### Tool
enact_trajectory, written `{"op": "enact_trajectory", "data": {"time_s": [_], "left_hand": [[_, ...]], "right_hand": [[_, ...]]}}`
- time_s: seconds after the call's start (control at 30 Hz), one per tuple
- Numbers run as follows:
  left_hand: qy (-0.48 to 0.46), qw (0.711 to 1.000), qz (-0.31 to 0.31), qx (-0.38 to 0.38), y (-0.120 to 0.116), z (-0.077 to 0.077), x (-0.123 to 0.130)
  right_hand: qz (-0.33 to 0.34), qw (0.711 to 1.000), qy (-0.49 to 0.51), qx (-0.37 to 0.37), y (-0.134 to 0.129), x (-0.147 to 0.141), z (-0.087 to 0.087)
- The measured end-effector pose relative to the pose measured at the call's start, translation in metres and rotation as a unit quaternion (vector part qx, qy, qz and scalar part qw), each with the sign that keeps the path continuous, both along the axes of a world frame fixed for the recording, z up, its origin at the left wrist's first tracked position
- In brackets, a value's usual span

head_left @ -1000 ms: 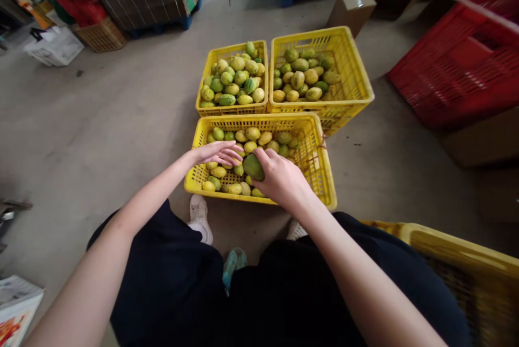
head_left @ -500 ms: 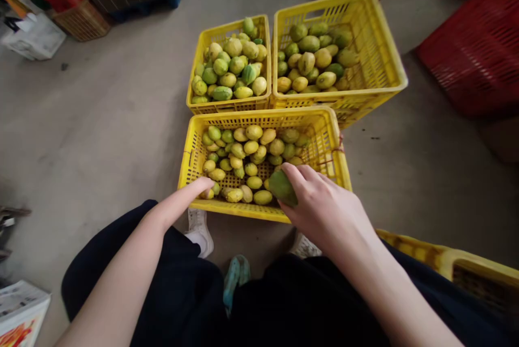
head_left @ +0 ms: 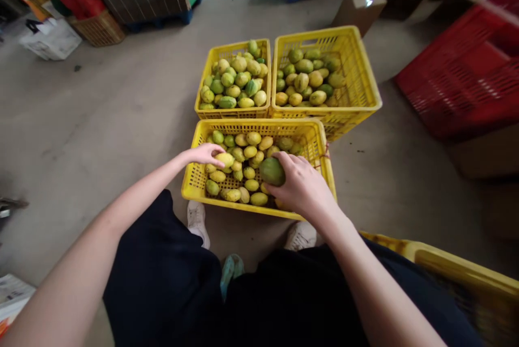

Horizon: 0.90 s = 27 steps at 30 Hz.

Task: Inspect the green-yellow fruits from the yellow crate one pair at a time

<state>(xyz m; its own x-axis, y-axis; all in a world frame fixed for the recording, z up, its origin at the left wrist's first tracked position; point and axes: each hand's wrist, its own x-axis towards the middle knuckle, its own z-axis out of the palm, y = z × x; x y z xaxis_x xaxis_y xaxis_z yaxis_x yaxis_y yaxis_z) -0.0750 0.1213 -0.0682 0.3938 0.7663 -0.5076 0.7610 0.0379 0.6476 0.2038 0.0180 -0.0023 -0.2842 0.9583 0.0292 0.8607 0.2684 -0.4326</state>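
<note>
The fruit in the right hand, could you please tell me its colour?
Dull green, best seen in the head view.

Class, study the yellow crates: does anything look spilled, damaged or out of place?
Nothing looks spilled on the floor around them. One oddity: reddish ties at the right end of the near crate, possibly a makeshift repair.

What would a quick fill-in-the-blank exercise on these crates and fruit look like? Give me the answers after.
The bigger fruit, in the right hand, is ____.
The smaller fruit, in the left hand, is ____.
Just beyond the near crate, yellow crates stand side by side, ____ in all.
The edge crate, at the picture's upper right, is ____.
Missing words: green; yellow; two; red.
</note>
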Motion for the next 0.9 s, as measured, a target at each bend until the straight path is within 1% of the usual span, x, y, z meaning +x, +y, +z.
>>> {"op": "enact_trajectory", "data": {"time_s": [0.03,0.07,0.1,0.13,0.17,0.2,0.23,0.3,0.4,0.47,0.53,0.6,0.63,0.7,0.73,0.8,0.87,0.9], "left_hand": [[-0.099,0.993,0.066,0.011,-0.005,0.024,0.003],[-0.196,0.973,0.120,0.004,-0.013,0.046,0.008],[-0.289,0.942,0.167,-0.007,-0.024,0.064,0.012],[-0.372,0.904,0.209,-0.026,-0.037,0.080,0.018],[-0.440,0.862,0.249,-0.045,-0.050,0.091,0.023],[-0.495,0.822,0.274,-0.068,-0.063,0.099,0.028],[-0.539,0.787,0.287,-0.092,-0.075,0.105,0.033],[-0.596,0.733,0.297,-0.135,-0.093,0.109,0.042],[-0.631,0.678,0.323,-0.192,-0.106,0.107,0.054],[-0.640,0.645,0.352,-0.224,-0.107,0.106,0.062],[-0.645,0.617,0.376,-0.250,-0.105,0.105,0.070],[-0.650,0.597,0.386,-0.271,-0.102,0.104,0.077],[-0.652,0.589,0.388,-0.280,-0.101,0.104,0.081],[-0.656,0.578,0.390,-0.289,-0.099,0.102,0.087],[-0.657,0.577,0.391,-0.288,-0.098,0.101,0.089],[-0.656,0.587,0.387,-0.273,-0.098,0.099,0.095],[-0.651,0.618,0.373,-0.235,-0.098,0.097,0.099],[-0.647,0.640,0.362,-0.202,-0.098,0.096,0.101]], "right_hand": [[-0.004,0.999,0.047,0.001,0.001,-0.001,0.001],[-0.007,0.995,0.098,0.000,0.001,-0.002,0.002],[-0.012,0.989,0.149,-0.004,0.001,-0.003,0.003],[-0.017,0.979,0.201,-0.014,0.001,-0.004,0.005],[-0.024,0.967,0.253,-0.029,0.000,-0.005,0.008],[-0.033,0.952,0.301,-0.047,-0.002,-0.006,0.010],[-0.043,0.935,0.346,-0.065,-0.004,-0.006,0.013],[-0.062,0.900,0.420,-0.098,-0.011,-0.008,0.018],[-0.094,0.844,0.506,-0.153,-0.022,-0.009,0.020],[-0.110,0.791,0.571,-0.189,-0.028,-0.009,0.020],[-0.114,0.730,0.639,-0.214,-0.030,-0.010,0.021],[-0.109,0.673,0.692,-0.237,-0.031,-0.012,0.024],[-0.111,0.649,0.711,-0.247,-0.030,-0.013,0.025],[-0.121,0.612,0.734,-0.268,-0.029,-0.016,0.028],[-0.128,0.597,0.742,-0.278,-0.028,-0.018,0.029],[-0.137,0.570,0.757,-0.287,-0.025,-0.023,0.030],[-0.135,0.558,0.769,-0.281,-0.022,-0.029,0.030],[-0.130,0.562,0.770,-0.274,-0.020,-0.032,0.030]]}}
